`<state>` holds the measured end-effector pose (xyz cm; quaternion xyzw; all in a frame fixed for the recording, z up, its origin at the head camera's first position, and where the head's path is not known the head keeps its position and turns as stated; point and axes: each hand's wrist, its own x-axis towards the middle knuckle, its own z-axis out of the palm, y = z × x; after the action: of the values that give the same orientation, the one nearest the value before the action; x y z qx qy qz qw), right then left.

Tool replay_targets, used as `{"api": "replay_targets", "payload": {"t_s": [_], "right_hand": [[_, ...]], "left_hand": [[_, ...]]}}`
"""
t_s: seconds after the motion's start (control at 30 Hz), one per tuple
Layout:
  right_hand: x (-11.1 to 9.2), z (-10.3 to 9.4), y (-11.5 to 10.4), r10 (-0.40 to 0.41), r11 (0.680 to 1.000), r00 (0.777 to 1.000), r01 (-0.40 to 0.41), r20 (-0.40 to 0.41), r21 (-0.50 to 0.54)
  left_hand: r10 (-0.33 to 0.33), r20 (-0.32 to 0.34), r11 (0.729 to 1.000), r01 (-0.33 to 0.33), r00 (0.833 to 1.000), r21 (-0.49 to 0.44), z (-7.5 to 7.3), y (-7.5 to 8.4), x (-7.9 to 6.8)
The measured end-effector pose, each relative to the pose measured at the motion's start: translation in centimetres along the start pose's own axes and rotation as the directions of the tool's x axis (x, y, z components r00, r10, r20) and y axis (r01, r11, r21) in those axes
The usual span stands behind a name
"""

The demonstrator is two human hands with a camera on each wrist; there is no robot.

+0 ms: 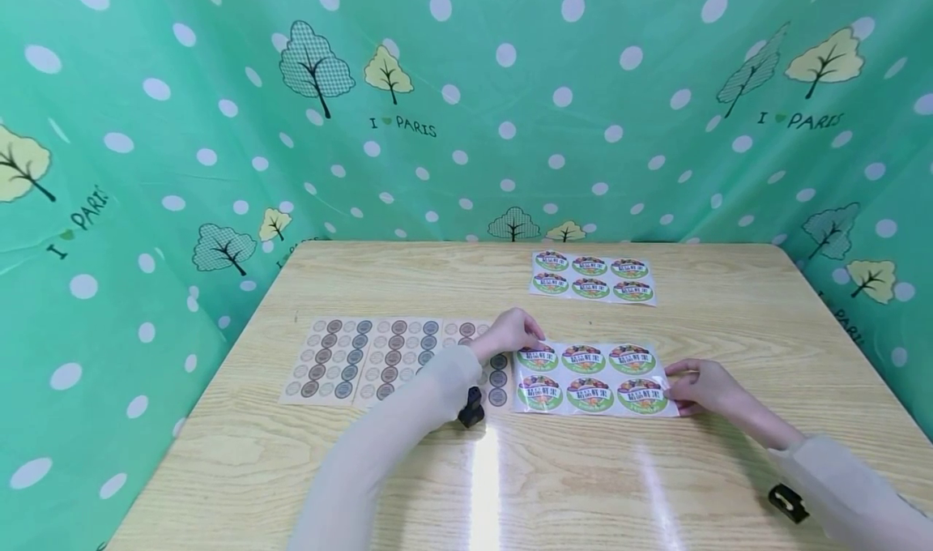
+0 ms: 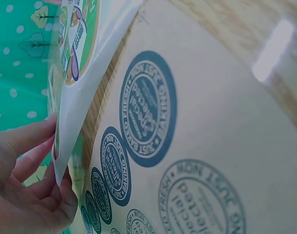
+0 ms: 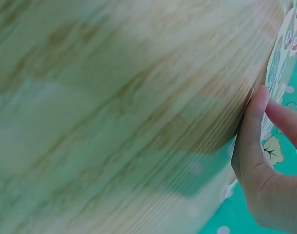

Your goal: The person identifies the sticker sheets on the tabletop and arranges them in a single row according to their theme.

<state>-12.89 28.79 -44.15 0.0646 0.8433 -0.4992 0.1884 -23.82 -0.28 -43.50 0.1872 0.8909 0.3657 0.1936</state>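
A glossy sheet of oval fruit stickers [image 1: 589, 393] lies across the middle of the table. My left hand [image 1: 513, 331] pinches its far left corner. In the left wrist view, that hand [image 2: 34, 180] has the white corner between thumb and fingers, lifted a little from the table. At the right edge of the same sheet, my right hand [image 1: 713, 390] holds the border. The right wrist view shows the right hand [image 3: 270, 185] with finger and thumb meeting at the sheet's edge. Brown paper sheets of round stickers [image 1: 394, 360] lie on the left, partly under my left forearm.
Another fruit sticker sheet [image 1: 592, 278] lies farther back on the wooden table [image 1: 729, 308]. A green dotted cloth [image 1: 466, 130] hangs behind and beside the table. Black strap pieces [image 1: 472, 409] show at both wrists.
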Motion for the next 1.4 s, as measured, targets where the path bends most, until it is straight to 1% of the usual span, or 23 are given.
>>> {"api": "replay_targets", "payload": {"t_s": [0.2,0.37,0.47,0.57,0.7,0.73,0.83,0.93,0.97,1.0,1.17,1.3,1.4], "right_hand": [[-0.2,0.1,-0.2,-0.021,0.998,1.000,0.020,-0.016,-0.051],[-0.3,-0.1,-0.3,-0.053,0.995,0.999,0.053,0.002,-0.080],[-0.2,-0.4,-0.3,-0.071,0.991,0.997,0.070,-0.004,-0.110],[-0.1,-0.9,-0.6,-0.086,0.987,0.996,0.081,-0.028,-0.141],[0.6,-1.6,-0.7,-0.128,0.984,0.991,0.123,-0.033,-0.132],[0.9,-1.9,-0.6,-0.153,0.982,0.988,0.149,-0.023,-0.114],[1.6,-2.4,-0.7,-0.173,0.980,0.985,0.170,-0.022,-0.106],[2.3,-2.7,-1.0,-0.172,0.979,0.984,0.168,-0.032,-0.115],[2.5,-2.8,-1.2,-0.152,0.981,0.987,0.146,-0.044,-0.125],[2.7,-2.9,-1.4,-0.149,0.982,0.988,0.142,-0.047,-0.128],[4.0,-3.5,-1.8,-0.122,0.987,0.990,0.114,-0.065,-0.114],[5.0,-3.9,-1.9,-0.130,0.984,0.989,0.119,-0.076,-0.129],[5.4,-4.2,-2.2,-0.138,0.983,0.987,0.127,-0.076,-0.136]], "left_hand": [[0.003,-0.008,1.000,-0.003,1.000,0.018,0.0,0.3,-0.2],[0.010,-0.014,0.999,-0.009,1.000,0.043,0.0,0.2,-0.3],[0.029,-0.019,0.998,-0.028,0.999,0.061,0.0,0.0,-0.2],[0.048,-0.025,0.997,-0.046,0.999,0.061,-0.2,-0.1,-0.1],[0.037,-0.030,0.999,-0.037,0.999,0.015,-0.5,-0.2,0.1],[0.028,-0.036,1.000,-0.028,0.999,-0.002,-0.6,-0.2,0.1],[0.013,-0.063,0.999,-0.015,0.998,-0.044,-0.7,-0.2,0.5],[0.002,-0.094,0.997,-0.008,0.996,-0.071,-0.9,-0.2,0.9],[-0.002,-0.103,0.997,-0.006,0.995,-0.079,-0.9,-0.2,1.0],[-0.010,-0.110,0.996,0.000,0.994,-0.090,-1.0,-0.1,1.1],[-0.045,-0.133,0.990,0.026,0.990,-0.142,-1.1,0.2,1.8],[-0.054,-0.153,0.986,0.028,0.987,-0.162,-1.2,0.3,2.4],[-0.058,-0.188,0.984,0.024,0.981,-0.177,-1.3,0.3,2.8]]}}
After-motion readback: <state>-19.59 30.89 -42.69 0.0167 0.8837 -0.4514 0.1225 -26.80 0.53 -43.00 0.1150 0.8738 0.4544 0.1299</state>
